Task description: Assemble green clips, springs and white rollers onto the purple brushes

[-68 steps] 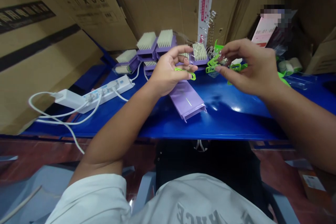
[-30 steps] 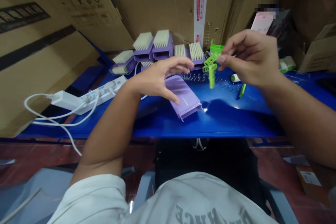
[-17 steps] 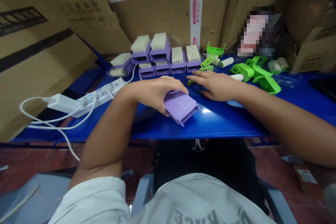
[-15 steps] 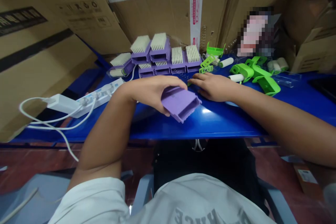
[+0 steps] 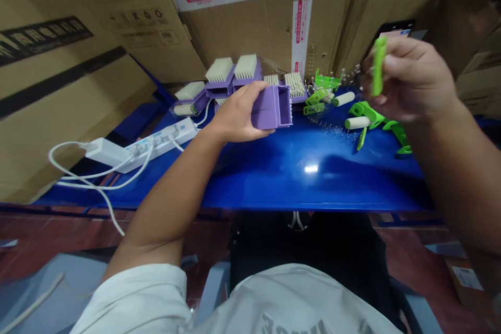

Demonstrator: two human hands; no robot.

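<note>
My left hand (image 5: 239, 116) is wrapped round a purple plastic brush head (image 5: 266, 108), lifted above the table with its hollow end facing right and short bristle tips showing along its far edge. Up on the right, my right hand (image 5: 420, 79) pinches a slim bright-green plastic strip (image 5: 378, 67) between thumb and fingers. Thin metal springs (image 5: 338, 133) lie below and left of it. Several purple brushes with cream bristles (image 5: 220, 70) stand stacked behind my left hand. Green plastic parts (image 5: 366, 110) and white rollers (image 5: 357, 122) lie scattered beneath my right hand.
Cardboard boxes (image 5: 258, 26) wall off the back of the blue table (image 5: 282, 177). A white power strip (image 5: 158, 142) with looped cables lies at the left. A phone (image 5: 397, 26) leans at the back right, partly behind my right hand.
My right hand has risen from the table to the upper right, now with a green strip in its fingers. My left hand has lifted and turned the purple brush head.
</note>
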